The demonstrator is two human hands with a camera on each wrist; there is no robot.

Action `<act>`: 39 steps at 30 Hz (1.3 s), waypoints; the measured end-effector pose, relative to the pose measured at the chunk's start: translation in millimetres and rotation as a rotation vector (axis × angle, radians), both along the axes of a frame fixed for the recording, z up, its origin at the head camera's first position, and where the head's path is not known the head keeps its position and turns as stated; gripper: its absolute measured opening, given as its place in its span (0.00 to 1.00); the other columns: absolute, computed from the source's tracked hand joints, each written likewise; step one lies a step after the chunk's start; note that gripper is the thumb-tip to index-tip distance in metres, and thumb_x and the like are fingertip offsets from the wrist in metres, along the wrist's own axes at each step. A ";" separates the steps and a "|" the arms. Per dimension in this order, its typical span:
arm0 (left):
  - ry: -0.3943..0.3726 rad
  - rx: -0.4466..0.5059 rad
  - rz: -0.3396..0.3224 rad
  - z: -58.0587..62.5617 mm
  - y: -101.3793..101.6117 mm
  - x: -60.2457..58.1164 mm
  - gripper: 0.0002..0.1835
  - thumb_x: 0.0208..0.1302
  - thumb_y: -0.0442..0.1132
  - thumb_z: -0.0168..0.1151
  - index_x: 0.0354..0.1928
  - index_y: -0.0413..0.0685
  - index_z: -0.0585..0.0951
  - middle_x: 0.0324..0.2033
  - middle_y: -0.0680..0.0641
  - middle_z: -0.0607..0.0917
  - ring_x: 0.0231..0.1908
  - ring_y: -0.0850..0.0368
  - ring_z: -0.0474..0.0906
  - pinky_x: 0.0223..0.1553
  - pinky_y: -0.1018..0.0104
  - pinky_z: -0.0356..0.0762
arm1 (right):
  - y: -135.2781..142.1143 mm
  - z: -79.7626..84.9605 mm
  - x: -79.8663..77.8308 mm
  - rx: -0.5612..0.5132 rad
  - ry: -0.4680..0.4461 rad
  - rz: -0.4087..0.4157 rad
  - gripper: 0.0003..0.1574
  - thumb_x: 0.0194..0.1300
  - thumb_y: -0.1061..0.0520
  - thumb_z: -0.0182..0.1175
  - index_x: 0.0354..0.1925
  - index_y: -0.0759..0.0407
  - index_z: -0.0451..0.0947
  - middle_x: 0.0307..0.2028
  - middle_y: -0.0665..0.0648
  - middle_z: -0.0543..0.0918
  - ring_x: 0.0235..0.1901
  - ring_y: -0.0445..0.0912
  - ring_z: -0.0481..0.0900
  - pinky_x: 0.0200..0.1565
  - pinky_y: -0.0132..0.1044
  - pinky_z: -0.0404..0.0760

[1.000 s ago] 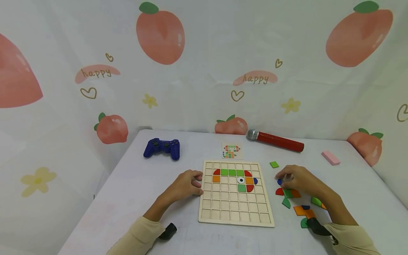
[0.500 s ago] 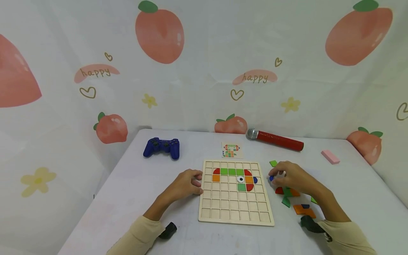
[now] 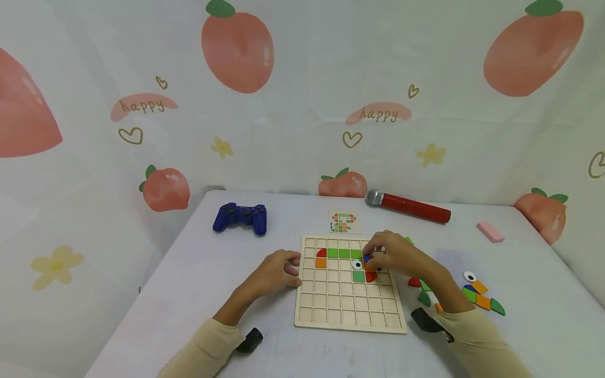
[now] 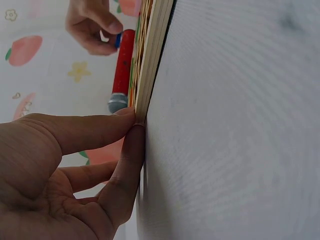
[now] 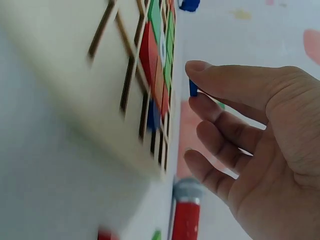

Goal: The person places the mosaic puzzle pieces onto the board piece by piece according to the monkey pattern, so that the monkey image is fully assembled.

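Observation:
A wooden grid board (image 3: 331, 315) lies in the middle of the table, with a row of green squares (image 3: 344, 253), a white eye piece (image 3: 357, 265) and red, orange and blue pieces in its cells. My left hand (image 3: 271, 275) touches the board's left edge; its thumb and a fingertip rest against the side, as the left wrist view shows. Over the board's upper right part, my right hand (image 3: 399, 254) pinches a small blue tile (image 5: 193, 88) between thumb and index finger. In the right wrist view the tile is held above the cells. The hand covers some placed pieces.
Several loose pieces, among them an eye piece (image 3: 470, 276) and a green quarter-round (image 3: 498, 306), lie right of the board. Behind it is a pattern card (image 3: 345, 222). A blue game controller (image 3: 240, 218), a red microphone (image 3: 411, 207) and a pink block (image 3: 490, 231) stand farther back.
My right hand has picked up the blue tile from the loose pieces and carried it left over the board. The left hand has stayed at the board's edge.

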State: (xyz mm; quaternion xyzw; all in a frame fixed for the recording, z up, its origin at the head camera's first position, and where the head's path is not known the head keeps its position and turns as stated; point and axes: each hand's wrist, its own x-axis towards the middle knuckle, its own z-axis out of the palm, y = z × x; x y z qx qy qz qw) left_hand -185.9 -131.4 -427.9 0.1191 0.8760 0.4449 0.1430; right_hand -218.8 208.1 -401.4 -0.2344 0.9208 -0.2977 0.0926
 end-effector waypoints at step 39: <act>0.013 0.018 -0.018 -1.8 -1.5 -1.3 0.37 0.56 0.28 0.79 0.68 0.30 0.76 0.53 0.43 0.83 0.49 0.51 0.87 0.51 0.58 0.87 | -122.7 -10.9 -17.9 -0.001 0.057 0.256 0.10 0.63 0.60 0.75 0.44 0.58 0.91 0.38 0.49 0.86 0.43 0.43 0.73 0.48 0.37 0.73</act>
